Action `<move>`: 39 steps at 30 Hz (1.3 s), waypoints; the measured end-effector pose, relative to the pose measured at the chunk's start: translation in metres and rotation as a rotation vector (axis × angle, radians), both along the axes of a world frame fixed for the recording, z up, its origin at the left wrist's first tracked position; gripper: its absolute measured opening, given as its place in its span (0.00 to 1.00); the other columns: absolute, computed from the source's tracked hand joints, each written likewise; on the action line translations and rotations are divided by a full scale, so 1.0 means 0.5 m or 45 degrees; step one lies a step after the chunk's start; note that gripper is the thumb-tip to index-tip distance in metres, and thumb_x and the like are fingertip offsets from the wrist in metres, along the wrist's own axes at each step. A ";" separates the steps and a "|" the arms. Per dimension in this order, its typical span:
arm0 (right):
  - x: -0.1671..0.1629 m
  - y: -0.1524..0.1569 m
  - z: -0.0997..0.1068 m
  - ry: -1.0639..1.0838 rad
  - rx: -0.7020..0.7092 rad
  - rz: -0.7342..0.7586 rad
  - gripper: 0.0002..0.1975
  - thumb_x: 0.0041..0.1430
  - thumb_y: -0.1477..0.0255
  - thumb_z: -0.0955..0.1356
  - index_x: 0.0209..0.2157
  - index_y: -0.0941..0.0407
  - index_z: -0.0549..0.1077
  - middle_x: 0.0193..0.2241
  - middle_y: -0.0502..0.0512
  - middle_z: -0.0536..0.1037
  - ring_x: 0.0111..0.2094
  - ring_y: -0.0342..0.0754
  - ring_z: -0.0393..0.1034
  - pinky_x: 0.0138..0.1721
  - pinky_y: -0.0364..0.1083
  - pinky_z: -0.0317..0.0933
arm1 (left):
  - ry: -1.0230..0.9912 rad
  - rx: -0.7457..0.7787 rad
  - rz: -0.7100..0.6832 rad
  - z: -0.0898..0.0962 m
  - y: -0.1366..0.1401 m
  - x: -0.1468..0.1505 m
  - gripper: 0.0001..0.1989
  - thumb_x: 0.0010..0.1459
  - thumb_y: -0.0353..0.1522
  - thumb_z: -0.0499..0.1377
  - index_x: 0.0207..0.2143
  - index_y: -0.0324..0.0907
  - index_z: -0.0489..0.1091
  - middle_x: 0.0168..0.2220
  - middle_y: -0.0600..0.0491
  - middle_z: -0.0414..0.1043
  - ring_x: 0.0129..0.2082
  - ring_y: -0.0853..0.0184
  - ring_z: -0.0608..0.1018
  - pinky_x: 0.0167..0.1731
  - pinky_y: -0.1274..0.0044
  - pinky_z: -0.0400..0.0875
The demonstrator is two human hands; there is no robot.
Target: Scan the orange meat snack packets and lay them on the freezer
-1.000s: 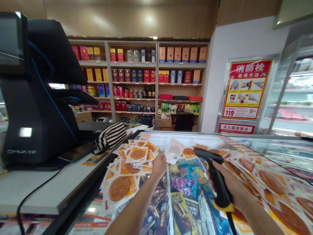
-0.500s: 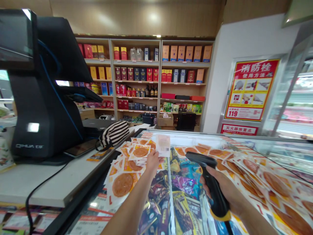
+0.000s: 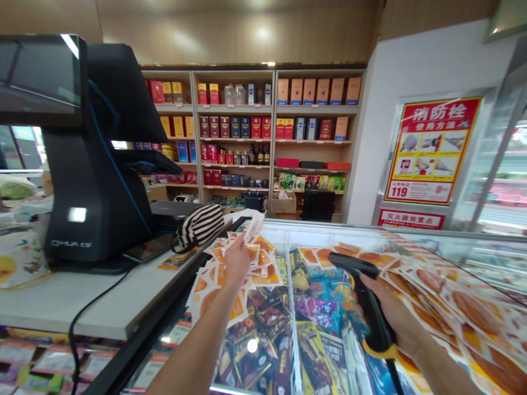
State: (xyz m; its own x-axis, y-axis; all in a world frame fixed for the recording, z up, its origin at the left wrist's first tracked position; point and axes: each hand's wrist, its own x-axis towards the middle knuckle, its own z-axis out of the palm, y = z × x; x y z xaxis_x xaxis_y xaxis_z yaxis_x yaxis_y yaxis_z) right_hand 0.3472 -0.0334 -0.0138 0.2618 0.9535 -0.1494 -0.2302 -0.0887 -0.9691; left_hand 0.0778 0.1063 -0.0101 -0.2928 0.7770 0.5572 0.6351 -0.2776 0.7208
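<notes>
Bright indoor light, round glare on wood panel (image 3: 239, 34), soft, stretched edges.

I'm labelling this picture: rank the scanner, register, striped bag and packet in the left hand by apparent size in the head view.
1. Register
2. Scanner
3. Striped bag
4. Packet in the left hand

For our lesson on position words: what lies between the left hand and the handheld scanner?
In the head view, flat packets, a white divider and colourful wrapped packs lie between the left hand and the handheld scanner.
</notes>
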 end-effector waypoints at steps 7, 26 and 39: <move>0.014 0.002 -0.004 0.004 -0.030 -0.026 0.13 0.43 0.62 0.66 0.27 0.58 0.67 0.14 0.48 0.70 0.16 0.41 0.65 0.16 0.39 0.61 | 0.589 -0.010 0.114 -0.031 0.001 -0.045 0.21 0.53 0.25 0.40 0.47 0.38 0.62 0.45 0.47 0.67 0.44 0.66 0.69 0.43 0.76 0.61; 0.059 0.005 0.012 -0.028 -0.013 -0.178 0.14 0.44 0.60 0.65 0.25 0.58 0.66 0.15 0.49 0.71 0.14 0.40 0.63 0.12 0.39 0.56 | 0.946 -0.045 -0.345 -0.032 -0.025 0.213 0.20 0.50 0.29 0.46 0.48 0.45 0.58 0.53 0.51 0.55 0.55 0.64 0.54 0.52 0.65 0.45; 0.063 0.010 0.008 -0.010 0.000 -0.224 0.16 0.42 0.58 0.66 0.24 0.57 0.66 0.18 0.49 0.72 0.17 0.41 0.65 0.13 0.39 0.56 | 1.158 -0.222 -0.551 -0.075 0.048 0.316 0.11 0.50 0.23 0.47 0.30 0.34 0.68 0.28 0.43 0.72 0.34 0.62 0.73 0.41 0.70 0.60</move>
